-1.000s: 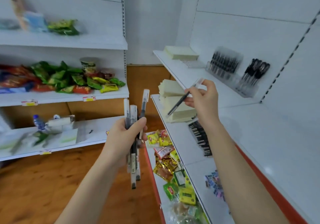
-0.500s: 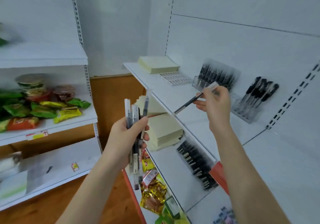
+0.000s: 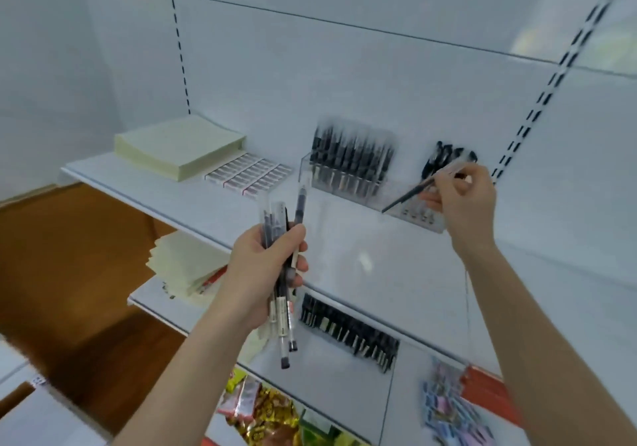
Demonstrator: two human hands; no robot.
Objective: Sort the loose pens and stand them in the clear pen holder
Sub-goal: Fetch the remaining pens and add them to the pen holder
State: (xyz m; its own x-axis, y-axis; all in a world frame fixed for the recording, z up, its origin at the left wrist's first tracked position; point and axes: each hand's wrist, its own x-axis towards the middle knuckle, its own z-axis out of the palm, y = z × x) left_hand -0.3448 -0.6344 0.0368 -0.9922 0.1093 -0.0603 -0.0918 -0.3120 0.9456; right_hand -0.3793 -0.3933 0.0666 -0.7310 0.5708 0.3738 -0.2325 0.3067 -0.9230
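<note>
Our left hand (image 3: pixel 262 270) is closed in a fist round a bundle of pens (image 3: pixel 283 328), with the thumb laid across the front. The pens stand nearly upright, one end above the fingers and the other hanging below the palm, out in front of the upper shelf (image 3: pixel 165 190) and its front edge.

Our right hand (image 3: pixel 462 201) pinches a single pen (image 3: pixel 406 198) between thumb and fingertips, the other fingers curled. The pen slants down to the left, its dark end over the clear pen holder (image 3: pixel 410 216); we cannot tell whether it touches.

The holder stands on the upper shelf by the back wall. A row of black pens (image 3: pixel 348 159) fills its left part, a smaller cluster (image 3: pixel 444 156) stands at its right, and the stretch between them is open. Bare shelf runs from the holder's front wall to the shelf edge. Left of the holder lie small white boxes (image 3: pixel 248 177) and a pale yellow paper stack (image 3: pixel 179 146).
</note>
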